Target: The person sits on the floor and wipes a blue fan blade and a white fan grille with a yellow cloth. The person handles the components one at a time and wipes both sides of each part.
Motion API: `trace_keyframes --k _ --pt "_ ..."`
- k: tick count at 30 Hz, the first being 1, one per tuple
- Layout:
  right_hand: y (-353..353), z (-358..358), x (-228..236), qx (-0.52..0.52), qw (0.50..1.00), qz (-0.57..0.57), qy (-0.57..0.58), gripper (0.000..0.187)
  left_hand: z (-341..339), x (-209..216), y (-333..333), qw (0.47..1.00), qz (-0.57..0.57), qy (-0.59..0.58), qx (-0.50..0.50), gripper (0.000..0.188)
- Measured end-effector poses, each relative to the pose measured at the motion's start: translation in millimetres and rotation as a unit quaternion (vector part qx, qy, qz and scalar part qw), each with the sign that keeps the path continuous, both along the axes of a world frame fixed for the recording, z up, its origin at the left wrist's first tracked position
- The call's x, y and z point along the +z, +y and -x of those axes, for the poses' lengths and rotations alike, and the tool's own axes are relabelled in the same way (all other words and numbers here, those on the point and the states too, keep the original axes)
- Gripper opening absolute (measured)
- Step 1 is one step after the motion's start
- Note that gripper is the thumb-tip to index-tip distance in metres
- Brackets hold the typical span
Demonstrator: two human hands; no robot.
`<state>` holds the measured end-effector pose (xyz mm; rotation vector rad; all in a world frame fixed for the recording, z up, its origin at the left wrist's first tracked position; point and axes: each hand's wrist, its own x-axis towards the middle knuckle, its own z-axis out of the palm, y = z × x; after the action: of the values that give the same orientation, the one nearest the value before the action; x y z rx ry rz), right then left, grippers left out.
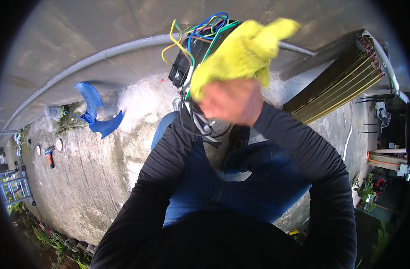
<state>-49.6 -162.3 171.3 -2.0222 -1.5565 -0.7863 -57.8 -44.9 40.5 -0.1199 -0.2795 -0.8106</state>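
Note:
My right hand [238, 102], smeared by motion, is closed on a bright yellow cloth [241, 54]. The cloth bunches up beyond the hand and covers part of a black electrical box [180, 71]. Loose blue, yellow, green and brown wires [205, 31] stick out of the box's far end, and cables hang from its near end between my knees. My left forearm [180, 139] reaches up to the near end of the box. The fingers of my left hand are hidden or blurred behind the right hand and the cloth.
A blue fan blade [93, 112] lies on the concrete floor at left, with an orange-and-blue cordless drill [50, 157] farther left. A finned coil [335, 78] stands at right. Grey conduit [111, 53] runs along the wall. A blue ladder [15, 186] is at far left.

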Motion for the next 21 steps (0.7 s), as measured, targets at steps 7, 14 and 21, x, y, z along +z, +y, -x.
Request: trace_keyframes --k 7,14,21 --pt "-50 -108 16 -0.223 0.940 -0.255 0.034 0.026 -7 10 -6 0.988 -0.114 -0.107 0.022 0.053" --pt "-116 -111 86 -0.046 0.646 -0.505 0.571 0.048 -19 -10 12 0.942 -0.237 -0.064 0.227 0.070" --pt "-124 -85 29 0.129 0.661 -0.315 0.668 0.054 -18 -24 -2 0.964 -0.162 -0.060 0.203 0.060"
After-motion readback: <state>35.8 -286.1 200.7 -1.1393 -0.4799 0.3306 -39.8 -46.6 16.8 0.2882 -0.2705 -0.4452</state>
